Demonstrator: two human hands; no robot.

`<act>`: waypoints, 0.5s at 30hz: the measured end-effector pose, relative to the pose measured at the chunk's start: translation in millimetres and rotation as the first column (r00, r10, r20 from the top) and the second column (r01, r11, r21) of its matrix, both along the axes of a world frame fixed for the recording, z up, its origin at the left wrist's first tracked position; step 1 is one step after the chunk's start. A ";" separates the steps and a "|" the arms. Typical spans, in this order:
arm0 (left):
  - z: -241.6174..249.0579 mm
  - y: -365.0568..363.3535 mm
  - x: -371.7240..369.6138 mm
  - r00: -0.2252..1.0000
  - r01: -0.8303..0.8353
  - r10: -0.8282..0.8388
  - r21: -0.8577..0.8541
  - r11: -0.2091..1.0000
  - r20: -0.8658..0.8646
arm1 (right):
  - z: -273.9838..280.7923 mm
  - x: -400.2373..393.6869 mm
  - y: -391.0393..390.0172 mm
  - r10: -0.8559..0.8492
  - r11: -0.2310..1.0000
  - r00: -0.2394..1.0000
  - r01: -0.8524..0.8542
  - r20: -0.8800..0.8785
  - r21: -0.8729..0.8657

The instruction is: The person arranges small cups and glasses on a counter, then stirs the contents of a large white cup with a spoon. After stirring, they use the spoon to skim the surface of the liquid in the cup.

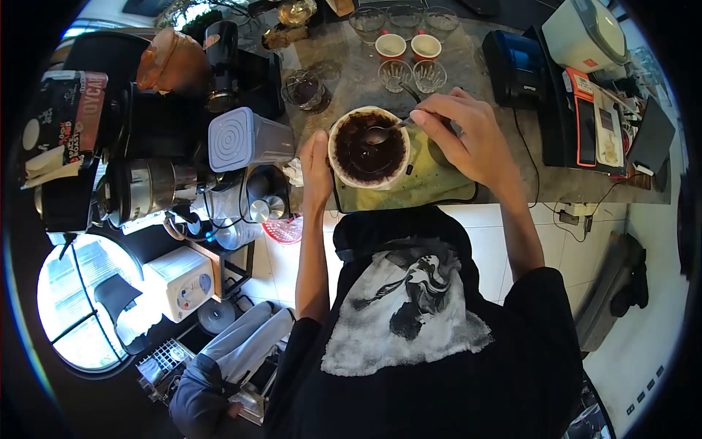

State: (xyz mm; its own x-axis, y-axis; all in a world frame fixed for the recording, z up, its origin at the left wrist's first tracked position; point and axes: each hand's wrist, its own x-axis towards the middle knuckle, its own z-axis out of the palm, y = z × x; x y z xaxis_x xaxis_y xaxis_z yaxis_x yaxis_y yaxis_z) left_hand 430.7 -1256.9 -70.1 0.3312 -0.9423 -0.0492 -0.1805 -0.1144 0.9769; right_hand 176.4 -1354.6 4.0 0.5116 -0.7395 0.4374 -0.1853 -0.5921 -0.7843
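Observation:
A white bowl (336, 167) with a dark brown, wet mixture (365, 157) inside stands near the front of the counter. Dark smears coat its inner wall. My left hand (316, 168) is pressed along the bowl's left side, its thumb up by the rim; its other fingers are mostly hidden. Above the right side, my right hand (468, 135) pinches the handle of a metal spoon (376, 135), whose head lies in or just over the mixture. Under the bowl and to its right is a yellow-green mat (435, 183) with a dark edge.
Several clear glasses (367, 23) and two red-and-white cups (390, 47) stand at the back. A glass of dark liquid (306, 91) and a lidded plastic container (245, 139) are left. A black-and-blue machine (514, 69) sits right. Another person (208, 380) is at lower left.

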 end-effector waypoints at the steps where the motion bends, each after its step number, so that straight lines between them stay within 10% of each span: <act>1: -0.5 -0.1 -1.8 0.999 -0.026 0.026 -0.009 1.000 -0.022 | 1.1 -1.2 -0.3 -0.001 1.000 1.000 0.001 0.000 -0.002; 15: 2.0 -1.7 -9.4 0.998 -0.034 0.033 -0.027 0.999 -0.056 | 10.5 5.5 -0.3 -0.100 0.986 0.991 0.111 0.085 -0.126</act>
State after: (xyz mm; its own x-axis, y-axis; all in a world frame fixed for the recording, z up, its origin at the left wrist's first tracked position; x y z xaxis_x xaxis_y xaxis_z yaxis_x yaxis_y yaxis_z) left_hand 421.3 -1258.6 -68.1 0.3602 -0.9320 -0.0417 -0.1228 -0.0917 0.9882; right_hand 181.9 -1354.9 14.6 0.3942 -0.7216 0.5692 -0.1935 -0.6706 -0.7162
